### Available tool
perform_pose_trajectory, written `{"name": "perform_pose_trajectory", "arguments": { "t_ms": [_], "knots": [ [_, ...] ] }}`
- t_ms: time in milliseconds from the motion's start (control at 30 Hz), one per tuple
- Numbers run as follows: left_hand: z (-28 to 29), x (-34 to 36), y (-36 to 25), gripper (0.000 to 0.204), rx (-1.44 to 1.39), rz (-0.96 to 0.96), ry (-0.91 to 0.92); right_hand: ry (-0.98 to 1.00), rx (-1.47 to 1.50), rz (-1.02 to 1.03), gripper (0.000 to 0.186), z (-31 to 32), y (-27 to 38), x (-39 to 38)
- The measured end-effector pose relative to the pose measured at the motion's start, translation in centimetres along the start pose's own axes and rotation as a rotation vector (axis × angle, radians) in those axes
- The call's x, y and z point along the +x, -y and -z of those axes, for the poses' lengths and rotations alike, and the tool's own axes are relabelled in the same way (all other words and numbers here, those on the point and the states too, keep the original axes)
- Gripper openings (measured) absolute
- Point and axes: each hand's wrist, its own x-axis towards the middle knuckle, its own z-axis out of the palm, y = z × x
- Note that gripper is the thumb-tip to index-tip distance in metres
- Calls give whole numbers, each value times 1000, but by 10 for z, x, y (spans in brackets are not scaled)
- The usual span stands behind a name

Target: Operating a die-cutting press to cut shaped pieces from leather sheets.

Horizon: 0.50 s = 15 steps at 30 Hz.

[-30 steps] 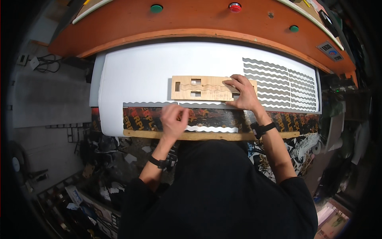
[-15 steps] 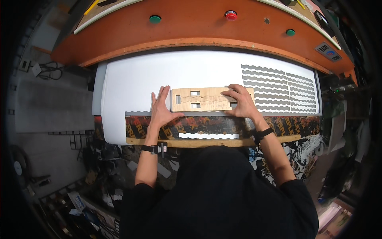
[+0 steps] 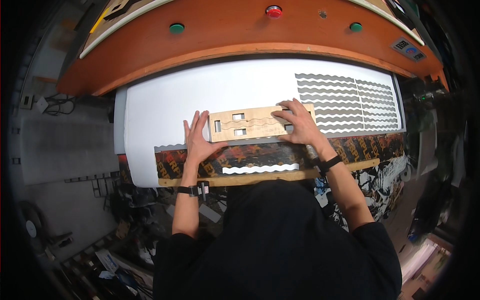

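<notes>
A flat wooden cutting die (image 3: 256,126) with rectangular cutouts and a wavy line lies on the near edge of a white sheet (image 3: 215,90). My right hand (image 3: 303,127) grips its right end, fingers on top and thumb at the near edge. At the opposite end, my left hand (image 3: 199,142) rests with fingers stretched out on the sheet and its thumb pointing toward the die's near left corner. Rows of wavy slots (image 3: 330,102) are cut through the sheet on the right. Nearer me lies a loose white wavy strip (image 3: 260,169).
Beyond the sheet runs an orange machine beam (image 3: 220,42) with a red button (image 3: 273,12) and two green buttons, one a green button (image 3: 176,28) at left. A wooden rail (image 3: 210,181) borders the dark printed board in front. Scraps (image 3: 395,172) lie below right.
The whole view has shifted and tilted slightly. Both hands keep about the same places at the die, and the die shows no clear movement on the sheet.
</notes>
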Motion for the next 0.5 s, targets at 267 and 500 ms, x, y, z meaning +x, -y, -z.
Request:
{"name": "perform_pose_trajectory", "arguments": {
  "t_ms": [267,500],
  "knots": [
    [-9,-11,8,133,60,31,-24,-392,112,-303,128,14,-25,-60],
    [-13,-13,3,129,75,92,6,-289,20,-361,122,-11,-42,-81]
  ]
}}
